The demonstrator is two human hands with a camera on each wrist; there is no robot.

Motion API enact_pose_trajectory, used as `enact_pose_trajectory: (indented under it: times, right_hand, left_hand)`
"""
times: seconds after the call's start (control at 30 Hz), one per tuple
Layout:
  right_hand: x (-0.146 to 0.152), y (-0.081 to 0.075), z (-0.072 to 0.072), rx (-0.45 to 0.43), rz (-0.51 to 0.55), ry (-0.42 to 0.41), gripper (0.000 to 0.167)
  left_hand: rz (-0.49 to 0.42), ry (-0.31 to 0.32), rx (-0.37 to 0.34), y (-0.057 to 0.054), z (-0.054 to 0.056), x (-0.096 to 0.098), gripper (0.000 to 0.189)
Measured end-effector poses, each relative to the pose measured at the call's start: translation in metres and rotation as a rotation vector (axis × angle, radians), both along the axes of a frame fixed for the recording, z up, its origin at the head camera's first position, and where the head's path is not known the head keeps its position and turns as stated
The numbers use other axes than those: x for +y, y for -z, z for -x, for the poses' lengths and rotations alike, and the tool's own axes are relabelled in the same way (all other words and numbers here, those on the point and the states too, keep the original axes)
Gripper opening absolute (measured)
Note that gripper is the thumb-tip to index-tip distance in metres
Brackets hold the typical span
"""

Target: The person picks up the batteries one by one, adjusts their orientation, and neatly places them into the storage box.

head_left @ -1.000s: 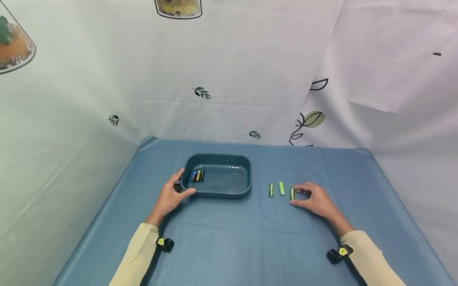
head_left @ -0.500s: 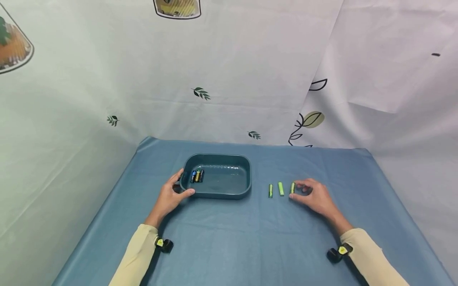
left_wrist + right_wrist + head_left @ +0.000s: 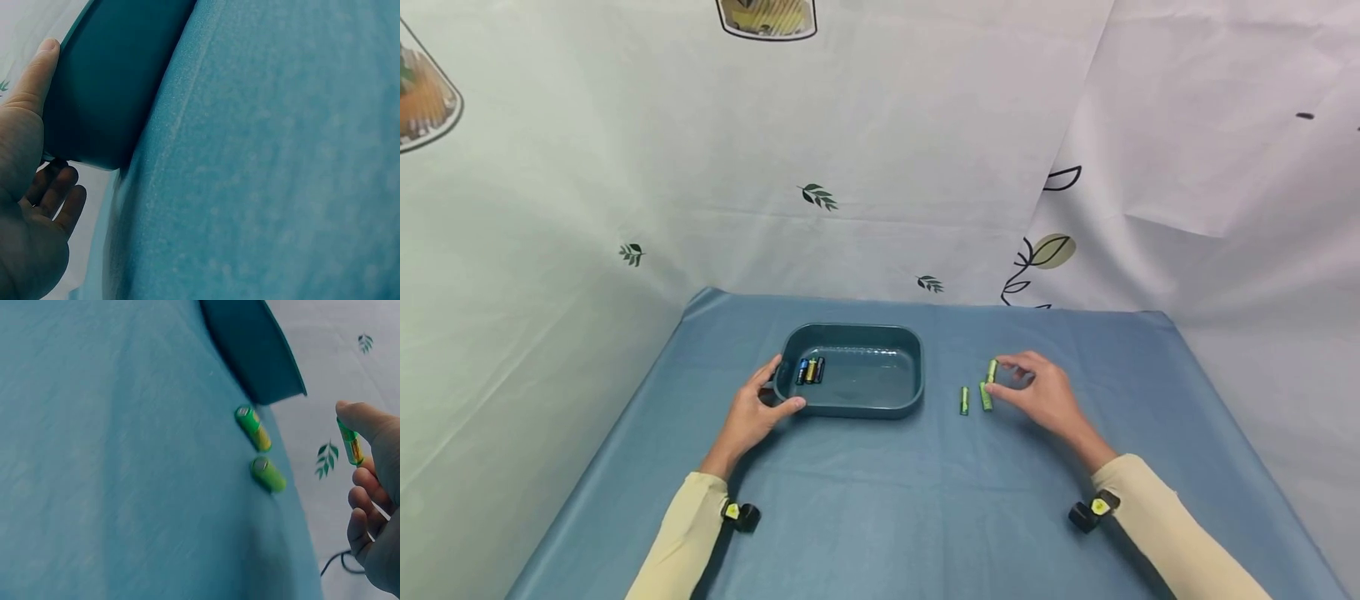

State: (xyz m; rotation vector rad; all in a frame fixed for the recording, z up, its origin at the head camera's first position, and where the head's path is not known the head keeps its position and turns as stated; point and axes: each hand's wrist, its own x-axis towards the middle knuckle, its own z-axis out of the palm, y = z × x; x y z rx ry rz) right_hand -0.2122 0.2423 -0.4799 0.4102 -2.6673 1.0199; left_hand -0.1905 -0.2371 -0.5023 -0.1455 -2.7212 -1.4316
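My left hand (image 3: 756, 421) holds the left end of a dark teal baking dish (image 3: 880, 412), thumb on the near rim and fingers at the side. Three dark-bodied batteries (image 3: 810, 371) lie side by side in the dish's left part. To the right of the dish, my right hand (image 3: 1037, 392) pinches a green battery (image 3: 350, 442) between thumb and fingertips, raised above the cloth. Two more green batteries lie on the table: one (image 3: 965, 401) nearer the dish, the other (image 3: 987, 397) just below the held one in the head view.
A blue cloth (image 3: 880, 508) covers the table. White printed sheeting (image 3: 880, 150) with leaf drawings hangs behind and at both sides. A small black camera is strapped on each wrist, over cream sleeves (image 3: 1172, 529).
My right hand has lifted the rightmost green battery from the cloth and carried it left and up over the middle one. The left hand keeps its place on the dish.
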Motion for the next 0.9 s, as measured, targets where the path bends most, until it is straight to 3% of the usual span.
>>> enact_pose_trajectory:
  times: [0.43,0.9]
  right_hand:
    - [-0.051,-0.016,0.023,0.0,0.116,-0.063,0.049]
    - [-0.099,-0.035,0.042,-0.001,0.142,-0.123,0.049]
  left_hand:
    - [0.006,0.003,0.01,-0.001,0.0,-0.001,0.095]
    - [0.006,0.008,0.022,0.0,0.0,0.0,0.096]
